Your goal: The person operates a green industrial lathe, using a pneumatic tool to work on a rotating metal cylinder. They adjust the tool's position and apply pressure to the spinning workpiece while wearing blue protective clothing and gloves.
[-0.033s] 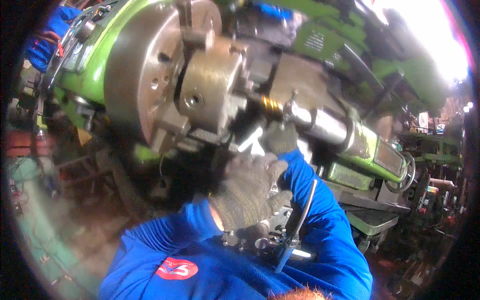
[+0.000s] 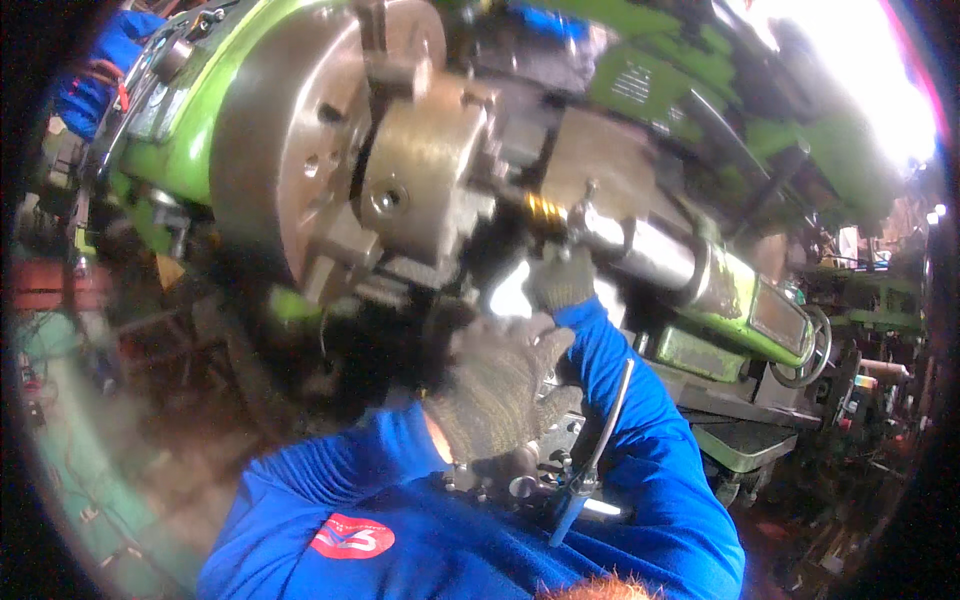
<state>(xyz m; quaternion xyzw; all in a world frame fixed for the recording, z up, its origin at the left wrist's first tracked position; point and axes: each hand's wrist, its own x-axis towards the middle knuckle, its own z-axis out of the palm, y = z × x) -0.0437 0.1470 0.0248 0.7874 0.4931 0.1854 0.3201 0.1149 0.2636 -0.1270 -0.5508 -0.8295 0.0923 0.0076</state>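
My left hand (image 2: 490,390), in a dark knitted glove, is curled over the lathe's carriage area; whatever its fingers close round is hidden under it. Farther up, my gloved right hand (image 2: 562,280) sits bunched just below the tailstock quill (image 2: 650,250), and its grip is hidden too. Close above that hand, a gold-coloured twist drill (image 2: 544,208) points left from the quill toward the lathe chuck (image 2: 420,165). The chuck's big round plate (image 2: 290,150) looks smeared, as does the dark gap between chuck and drill.
A green tailstock body (image 2: 735,290) with a handwheel (image 2: 818,345) extends to the right. Between my forearms a thin metal lever (image 2: 610,420) rises over several knobs (image 2: 523,487). A small tray (image 2: 745,445) stands lower right. Bright glare covers the upper right.
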